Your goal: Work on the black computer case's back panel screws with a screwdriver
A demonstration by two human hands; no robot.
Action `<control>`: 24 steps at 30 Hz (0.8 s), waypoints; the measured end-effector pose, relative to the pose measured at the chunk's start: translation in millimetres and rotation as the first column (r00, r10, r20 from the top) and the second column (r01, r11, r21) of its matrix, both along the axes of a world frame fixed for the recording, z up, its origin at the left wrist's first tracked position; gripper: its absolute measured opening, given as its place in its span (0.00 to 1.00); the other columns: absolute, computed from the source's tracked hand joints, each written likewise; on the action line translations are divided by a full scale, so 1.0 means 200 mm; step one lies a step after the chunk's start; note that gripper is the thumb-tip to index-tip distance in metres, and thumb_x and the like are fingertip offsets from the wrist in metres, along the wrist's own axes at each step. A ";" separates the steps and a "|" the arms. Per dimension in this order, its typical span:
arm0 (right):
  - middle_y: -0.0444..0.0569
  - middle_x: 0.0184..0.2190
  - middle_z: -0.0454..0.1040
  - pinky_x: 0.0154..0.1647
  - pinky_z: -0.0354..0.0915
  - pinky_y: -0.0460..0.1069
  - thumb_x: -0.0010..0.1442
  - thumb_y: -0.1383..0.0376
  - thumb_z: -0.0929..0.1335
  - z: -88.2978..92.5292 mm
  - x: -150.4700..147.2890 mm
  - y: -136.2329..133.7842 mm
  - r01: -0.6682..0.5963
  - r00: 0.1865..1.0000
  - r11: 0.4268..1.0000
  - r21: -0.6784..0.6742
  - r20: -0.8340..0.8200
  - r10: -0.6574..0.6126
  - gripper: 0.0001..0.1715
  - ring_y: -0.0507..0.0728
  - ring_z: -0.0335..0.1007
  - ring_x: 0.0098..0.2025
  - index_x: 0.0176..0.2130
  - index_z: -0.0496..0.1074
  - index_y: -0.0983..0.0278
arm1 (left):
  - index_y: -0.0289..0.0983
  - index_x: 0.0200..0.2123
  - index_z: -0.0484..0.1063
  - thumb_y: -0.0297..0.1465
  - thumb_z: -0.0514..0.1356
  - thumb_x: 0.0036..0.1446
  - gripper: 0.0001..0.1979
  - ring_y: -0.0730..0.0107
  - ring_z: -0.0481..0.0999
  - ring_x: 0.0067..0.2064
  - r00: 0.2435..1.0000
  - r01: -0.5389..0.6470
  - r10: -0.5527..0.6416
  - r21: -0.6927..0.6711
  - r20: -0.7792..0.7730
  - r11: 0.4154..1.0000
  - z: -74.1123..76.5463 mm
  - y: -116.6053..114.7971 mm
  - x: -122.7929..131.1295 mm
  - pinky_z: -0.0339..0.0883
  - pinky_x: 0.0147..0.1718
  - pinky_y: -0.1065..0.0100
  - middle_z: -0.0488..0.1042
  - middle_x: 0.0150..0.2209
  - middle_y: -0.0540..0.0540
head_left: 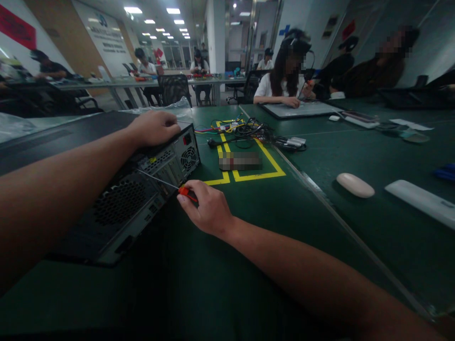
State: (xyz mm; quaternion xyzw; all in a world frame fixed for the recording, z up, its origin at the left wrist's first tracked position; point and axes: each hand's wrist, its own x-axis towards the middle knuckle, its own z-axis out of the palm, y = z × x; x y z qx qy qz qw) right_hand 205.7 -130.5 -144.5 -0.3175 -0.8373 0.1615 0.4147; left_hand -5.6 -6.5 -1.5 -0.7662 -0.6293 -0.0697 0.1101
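Observation:
A black desktop computer case [67,125] lies at the left, its metal rear panel with vents, ports and a round fan grille facing me. My left hand [153,129] rests on its top near the rear edge, fingers curled against it; some fingertips are hidden. My right hand [208,206] pinches the orange-red handle of a screwdriver [159,181]. Its long thin shaft points left at the rear panel, with the tip around the upper part of the panel; whether it sits on a screw is too small to tell.
Bundled cables [249,129] lie beyond the case, near yellow tape [261,177] and a blurred-out object [240,161]. At the right are a pale mouse-like oval object [355,184] and a white bar [421,201]. A co-worker [284,78] sits across the table with a flat panel [302,110].

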 end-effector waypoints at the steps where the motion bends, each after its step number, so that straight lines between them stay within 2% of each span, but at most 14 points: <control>1: 0.52 0.46 0.81 0.47 0.70 0.50 0.75 0.50 0.61 0.00 0.00 0.00 0.000 1.000 1.000 -0.005 0.000 0.000 0.21 0.57 0.79 0.47 0.53 0.70 0.63 | 0.35 0.38 0.78 0.44 0.48 0.62 0.23 0.59 0.69 0.35 1.000 0.005 -0.005 0.005 -0.004 1.000 0.00 0.00 0.00 0.57 0.35 0.60 0.76 0.35 0.38; 13: 0.52 0.46 0.80 0.47 0.70 0.51 0.76 0.50 0.60 0.01 0.00 0.01 -0.004 1.000 0.999 -0.041 0.025 0.005 0.22 0.57 0.78 0.46 0.52 0.71 0.62 | 0.36 0.37 0.77 0.44 0.48 0.62 0.22 0.60 0.68 0.35 1.000 -0.007 0.007 -0.009 0.002 1.000 0.00 -0.01 0.01 0.57 0.35 0.61 0.74 0.34 0.40; 18: 0.53 0.48 0.80 0.49 0.71 0.52 0.75 0.50 0.61 0.01 0.00 0.00 -0.037 0.999 0.998 -0.055 -0.030 0.035 0.23 0.58 0.79 0.48 0.55 0.69 0.63 | 0.35 0.38 0.77 0.44 0.48 0.63 0.23 0.60 0.69 0.36 1.000 -0.015 0.015 -0.009 0.007 1.000 0.01 -0.01 0.01 0.57 0.35 0.60 0.75 0.35 0.39; 24: 0.50 0.46 0.80 0.47 0.71 0.51 0.72 0.54 0.64 0.01 0.00 0.00 -0.042 0.999 0.999 -0.030 -0.011 0.042 0.17 0.57 0.79 0.46 0.53 0.67 0.61 | 0.35 0.39 0.78 0.43 0.49 0.63 0.22 0.59 0.70 0.36 1.000 -0.027 0.027 -0.008 -0.007 1.000 0.01 -0.01 0.01 0.57 0.35 0.61 0.75 0.35 0.39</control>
